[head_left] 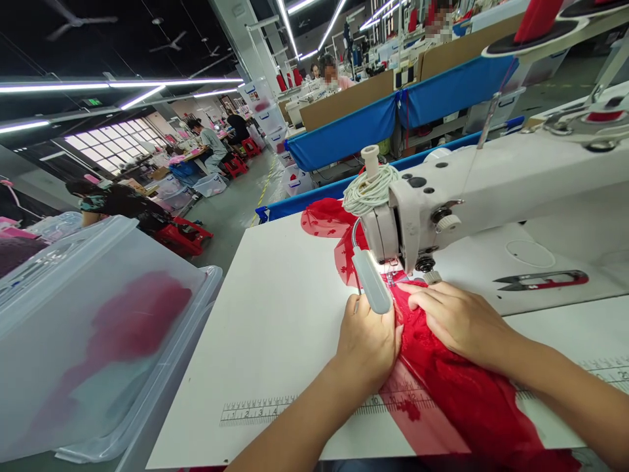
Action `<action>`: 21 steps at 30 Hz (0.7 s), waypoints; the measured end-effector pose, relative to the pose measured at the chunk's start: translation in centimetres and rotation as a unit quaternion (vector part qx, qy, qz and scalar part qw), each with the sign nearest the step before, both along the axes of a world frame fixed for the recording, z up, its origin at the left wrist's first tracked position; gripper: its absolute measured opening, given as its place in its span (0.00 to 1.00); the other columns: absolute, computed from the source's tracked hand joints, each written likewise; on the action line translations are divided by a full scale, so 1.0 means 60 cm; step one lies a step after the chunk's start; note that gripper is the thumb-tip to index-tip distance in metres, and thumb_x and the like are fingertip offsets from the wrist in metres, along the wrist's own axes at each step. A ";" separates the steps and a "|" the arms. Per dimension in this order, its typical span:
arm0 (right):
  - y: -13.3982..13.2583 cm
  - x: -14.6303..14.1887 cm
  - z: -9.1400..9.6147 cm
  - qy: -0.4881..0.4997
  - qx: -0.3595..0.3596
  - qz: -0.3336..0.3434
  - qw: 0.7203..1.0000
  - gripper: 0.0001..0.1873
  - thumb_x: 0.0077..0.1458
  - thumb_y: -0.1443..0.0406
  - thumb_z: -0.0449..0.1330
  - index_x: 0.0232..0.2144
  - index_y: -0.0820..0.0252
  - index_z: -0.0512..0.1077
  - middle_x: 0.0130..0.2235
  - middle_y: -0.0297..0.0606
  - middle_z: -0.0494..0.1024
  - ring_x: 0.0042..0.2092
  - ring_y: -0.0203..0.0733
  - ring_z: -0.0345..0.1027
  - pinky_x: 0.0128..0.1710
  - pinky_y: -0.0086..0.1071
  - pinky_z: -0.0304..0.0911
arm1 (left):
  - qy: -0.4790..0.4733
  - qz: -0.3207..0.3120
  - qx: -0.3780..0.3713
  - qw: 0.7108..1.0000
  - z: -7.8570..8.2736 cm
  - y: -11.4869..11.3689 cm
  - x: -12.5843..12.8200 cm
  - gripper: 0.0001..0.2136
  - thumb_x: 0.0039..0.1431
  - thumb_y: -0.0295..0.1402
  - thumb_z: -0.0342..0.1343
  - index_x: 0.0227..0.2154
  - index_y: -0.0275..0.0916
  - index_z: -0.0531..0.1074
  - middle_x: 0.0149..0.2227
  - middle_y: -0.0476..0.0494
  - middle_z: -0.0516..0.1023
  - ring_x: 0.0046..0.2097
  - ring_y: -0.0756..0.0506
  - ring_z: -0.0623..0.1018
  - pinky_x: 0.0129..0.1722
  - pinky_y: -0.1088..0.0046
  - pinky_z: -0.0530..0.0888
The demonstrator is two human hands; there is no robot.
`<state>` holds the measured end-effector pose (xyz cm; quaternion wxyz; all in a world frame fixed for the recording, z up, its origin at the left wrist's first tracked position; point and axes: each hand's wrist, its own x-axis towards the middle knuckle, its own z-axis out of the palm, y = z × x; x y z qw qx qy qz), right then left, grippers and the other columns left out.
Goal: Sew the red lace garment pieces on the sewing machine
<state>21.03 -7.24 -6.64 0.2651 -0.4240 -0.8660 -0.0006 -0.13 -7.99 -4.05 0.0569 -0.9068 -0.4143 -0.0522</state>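
Observation:
A sheer red fabric (pixel 442 377) with lace runs from the table's front edge up under the needle area of a white sewing machine (pixel 472 177). My left hand (pixel 368 341) grips the fabric's left edge just below the machine's grey lamp (pixel 372 282), its fingers curled and partly hidden by that lamp. On the right, my right hand (pixel 457 321) lies over the fabric close to the presser foot, fingers stretched forward and pressing it down. Beyond the needle, more red fabric (pixel 324 219) spreads across the white tabletop. The needle point itself is hard to make out.
Red-handled thread snips (pixel 545 280) lie on the machine bed at right. A printed ruler (pixel 260 410) crosses the white table (pixel 230 341). Left of it stands a translucent plastic bin (pixel 98 334). Red thread cones (pixel 538 19) sit above right. Several people work at tables behind.

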 end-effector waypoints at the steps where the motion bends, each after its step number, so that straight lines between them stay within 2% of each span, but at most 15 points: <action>1: 0.000 -0.001 0.001 -0.001 0.001 0.000 1.000 0.18 0.56 0.75 0.48 0.38 0.57 0.75 0.50 0.41 0.82 0.39 0.44 0.72 0.31 0.36 0.68 | 0.004 0.000 0.004 1.000 0.000 0.000 0.000 0.12 0.71 0.32 0.46 0.48 0.33 0.72 0.49 0.31 0.78 0.52 0.34 0.76 0.46 0.54 0.72; 6: 0.001 -0.003 0.007 -0.013 0.022 -0.008 1.000 0.17 0.57 0.76 0.48 0.38 0.58 0.74 0.49 0.39 0.82 0.38 0.43 0.71 0.30 0.35 0.66 | 0.017 0.003 0.003 1.000 0.004 0.002 0.000 0.13 0.71 0.33 0.45 0.49 0.33 0.72 0.50 0.31 0.77 0.53 0.34 0.75 0.47 0.55 0.71; 12: 0.004 -0.003 0.008 -0.013 0.043 -0.003 0.999 0.16 0.57 0.76 0.48 0.37 0.59 0.73 0.37 0.38 0.82 0.33 0.43 0.68 0.27 0.34 0.63 | 0.007 -0.002 0.009 1.000 0.005 0.003 -0.002 0.14 0.71 0.32 0.45 0.50 0.33 0.72 0.50 0.32 0.78 0.54 0.34 0.74 0.48 0.55 0.70; 16: 0.006 -0.002 0.004 -0.018 0.039 -0.007 0.999 0.15 0.56 0.76 0.48 0.38 0.58 0.72 0.38 0.39 0.82 0.34 0.43 0.68 0.27 0.35 0.61 | 0.001 -0.003 -0.001 1.000 0.007 0.005 -0.003 0.14 0.70 0.32 0.45 0.49 0.33 0.72 0.45 0.35 0.78 0.55 0.35 0.74 0.50 0.56 0.69; 21: 0.006 0.000 0.001 -0.022 0.003 -0.014 1.000 0.15 0.58 0.75 0.48 0.36 0.57 0.71 0.37 0.40 0.81 0.34 0.44 0.68 0.27 0.36 0.60 | 0.006 0.002 -0.016 1.000 0.013 0.007 -0.003 0.14 0.70 0.33 0.45 0.49 0.34 0.72 0.44 0.36 0.78 0.55 0.35 0.73 0.52 0.55 0.67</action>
